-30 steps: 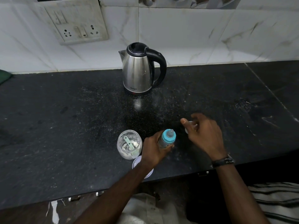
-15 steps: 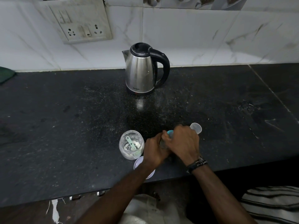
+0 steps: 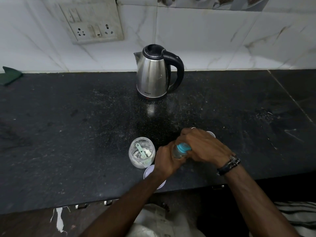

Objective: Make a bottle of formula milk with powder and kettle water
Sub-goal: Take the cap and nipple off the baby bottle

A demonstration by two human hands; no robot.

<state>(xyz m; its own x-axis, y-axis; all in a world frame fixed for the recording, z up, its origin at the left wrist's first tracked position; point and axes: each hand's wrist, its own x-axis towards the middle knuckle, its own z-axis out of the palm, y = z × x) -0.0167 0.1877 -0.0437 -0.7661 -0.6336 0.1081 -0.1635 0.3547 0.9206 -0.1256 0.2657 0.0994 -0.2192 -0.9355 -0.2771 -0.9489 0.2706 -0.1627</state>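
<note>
A: Our left hand (image 3: 168,160) is wrapped closed around the body of the small clear baby bottle (image 3: 178,153), near the front edge of the black speckled stone counter (image 3: 85,134). Our right hand (image 3: 203,146) is closed over the bottle's teal screw collar (image 3: 183,147) from above, fingers curled round it.

B: So we judge we're either screwing that top on or taking it off?

A: We can't tell which. We also can't see whether the bottle holds water or powder; our hands cover most of it.

B: And the powder?

A: Just left of our left hand stands the clear round jar (image 3: 142,153), open, with white powder low inside and a pale green plastic scoop (image 3: 141,149) resting in it. Its white round lid (image 3: 148,171) lies on the counter nearer to us, partly under our left forearm. A small clear cap (image 3: 211,133) peeks out beyond our right hand.

B: The water?

A: The stainless steel kettle with black handle (image 3: 153,74) sits far back by the wall, lid shut, well apart from the bottle.

B: If filling is done, only closing and shaking are left, we reckon.
</note>
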